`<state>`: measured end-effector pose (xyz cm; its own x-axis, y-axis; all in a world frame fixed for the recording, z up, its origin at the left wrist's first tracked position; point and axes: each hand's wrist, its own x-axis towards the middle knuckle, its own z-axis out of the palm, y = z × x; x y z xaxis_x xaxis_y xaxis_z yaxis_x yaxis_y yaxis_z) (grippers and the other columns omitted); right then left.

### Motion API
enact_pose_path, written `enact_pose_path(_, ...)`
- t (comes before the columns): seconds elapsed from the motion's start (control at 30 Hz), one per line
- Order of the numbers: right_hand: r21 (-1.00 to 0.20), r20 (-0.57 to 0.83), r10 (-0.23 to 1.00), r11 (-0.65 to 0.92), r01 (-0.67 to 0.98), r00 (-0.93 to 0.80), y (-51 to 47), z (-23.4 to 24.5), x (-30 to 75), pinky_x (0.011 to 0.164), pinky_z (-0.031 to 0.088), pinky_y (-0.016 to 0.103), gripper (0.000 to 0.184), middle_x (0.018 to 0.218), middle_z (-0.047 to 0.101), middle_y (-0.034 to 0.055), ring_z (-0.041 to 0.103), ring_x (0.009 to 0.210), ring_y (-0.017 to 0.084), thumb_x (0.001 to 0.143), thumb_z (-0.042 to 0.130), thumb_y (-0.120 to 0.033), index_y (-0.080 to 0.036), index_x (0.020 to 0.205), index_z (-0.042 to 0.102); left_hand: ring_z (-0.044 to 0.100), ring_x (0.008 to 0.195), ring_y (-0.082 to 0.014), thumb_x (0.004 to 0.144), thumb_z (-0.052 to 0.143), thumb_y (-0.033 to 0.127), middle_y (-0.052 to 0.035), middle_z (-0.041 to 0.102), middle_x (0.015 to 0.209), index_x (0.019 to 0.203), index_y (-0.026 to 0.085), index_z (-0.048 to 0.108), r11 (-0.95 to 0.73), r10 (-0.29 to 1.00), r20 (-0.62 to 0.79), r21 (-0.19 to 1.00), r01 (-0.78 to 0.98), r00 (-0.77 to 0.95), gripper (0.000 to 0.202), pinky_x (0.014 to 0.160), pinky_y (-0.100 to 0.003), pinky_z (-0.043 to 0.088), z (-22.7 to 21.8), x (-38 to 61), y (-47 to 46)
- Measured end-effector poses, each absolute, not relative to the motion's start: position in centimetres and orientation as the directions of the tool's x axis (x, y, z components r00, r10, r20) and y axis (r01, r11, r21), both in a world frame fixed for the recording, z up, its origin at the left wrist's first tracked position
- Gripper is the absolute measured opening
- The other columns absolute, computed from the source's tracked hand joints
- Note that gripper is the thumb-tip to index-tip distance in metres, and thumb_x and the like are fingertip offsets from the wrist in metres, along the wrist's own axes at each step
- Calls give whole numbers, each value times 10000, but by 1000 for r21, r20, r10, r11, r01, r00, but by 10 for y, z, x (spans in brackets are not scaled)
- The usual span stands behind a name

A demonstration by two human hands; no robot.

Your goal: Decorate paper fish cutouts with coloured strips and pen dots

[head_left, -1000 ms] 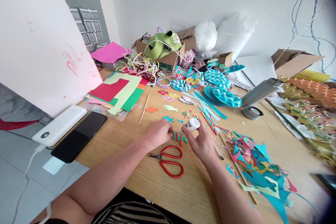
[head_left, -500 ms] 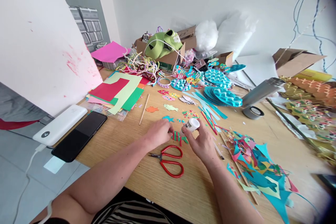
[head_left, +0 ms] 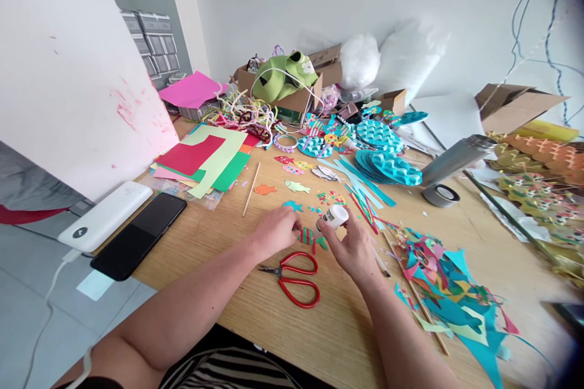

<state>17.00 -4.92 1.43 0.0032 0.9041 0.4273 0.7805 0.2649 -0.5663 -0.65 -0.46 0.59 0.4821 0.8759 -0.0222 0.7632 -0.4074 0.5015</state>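
Observation:
My right hand (head_left: 349, 246) grips a small white glue bottle (head_left: 334, 217), tipped down with its nozzle toward a green and red striped paper cutout (head_left: 309, 237) on the wooden table (head_left: 328, 328). My left hand (head_left: 274, 232) rests on the table with its fingers curled, fingertips pressing the left edge of that cutout. Red-handled scissors (head_left: 294, 276) lie just in front of both hands.
A black phone (head_left: 139, 236) and white power bank (head_left: 106, 216) lie at the left edge. Coloured paper sheets (head_left: 205, 161), a wooden stick (head_left: 250, 189), small paper fish (head_left: 296, 186), teal scalloped discs (head_left: 387, 167), a steel flask (head_left: 456, 158) and a pile of paper scraps (head_left: 447, 292) surround the hands.

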Motion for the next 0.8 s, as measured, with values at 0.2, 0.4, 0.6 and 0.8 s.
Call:
enact_pose_path(0.2,-602,458,889,298,741,15,-49,18,170,538,377,249,264,634,534,-18,494,550,132,841,550,-454,-204,778,496,650,830,-198,782,585,204,-34,688,852,802,219,709,-408,878,-12,502,763,478,127,758,-288,485,7,-7,-6)
enact_pose_path(0.4,-613,469,883,315,725,12,-50,16,167,517,352,250,253,633,503,-30,450,526,121,854,557,-437,-204,789,484,651,858,-202,791,572,210,-41,693,882,831,217,714,-400,878,-40,486,777,477,147,767,-287,482,10,-6,-6)
enact_pose_path(0.6,-639,439,898,320,700,-10,-50,10,163,529,370,257,238,710,573,9,519,601,149,858,571,-430,-202,842,505,650,880,-202,797,569,211,-33,695,904,858,224,714,-392,878,-52,492,778,475,159,781,-288,483,10,-6,-6)
enact_pose_path(0.8,-653,416,908,330,681,-41,-51,10,164,549,379,269,233,685,578,-1,512,583,145,842,599,-415,-200,808,516,654,854,-201,799,570,206,-34,697,875,841,224,712,-396,875,-49,498,771,482,149,759,-285,485,11,-6,-7)
